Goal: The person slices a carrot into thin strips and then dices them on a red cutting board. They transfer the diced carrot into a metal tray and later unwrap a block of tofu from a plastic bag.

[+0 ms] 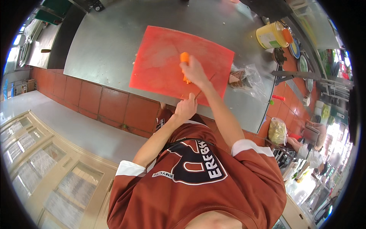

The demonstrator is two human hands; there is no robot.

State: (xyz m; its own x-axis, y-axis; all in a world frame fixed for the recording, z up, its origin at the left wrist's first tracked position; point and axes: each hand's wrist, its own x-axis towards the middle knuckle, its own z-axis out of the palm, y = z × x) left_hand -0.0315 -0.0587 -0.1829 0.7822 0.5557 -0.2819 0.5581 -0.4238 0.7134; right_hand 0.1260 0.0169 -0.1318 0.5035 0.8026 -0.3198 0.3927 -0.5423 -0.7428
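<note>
A red cutting board (160,57) lies on a metal table (103,51). My right hand (193,70) is over its middle, closed around a thick orange piece that looks like peeled carrot (184,57). Small cut orange pieces (187,80) lie just below those fingers. At the board's near edge my left hand (186,108) is closed on a handle mostly hidden by the fingers. From it a thin dark blade, seen edge-on and apparently a knife's (212,77), runs up and right, passing beneath my right forearm.
An open clear plastic bag with brown contents (238,79) lies right of the board. A yellow bucket (270,35) stands beyond, upper right. On the tiled floor sits a filled plastic bag (277,131); another person (313,156) is farther right. A pale cabinet (65,171) stands lower left.
</note>
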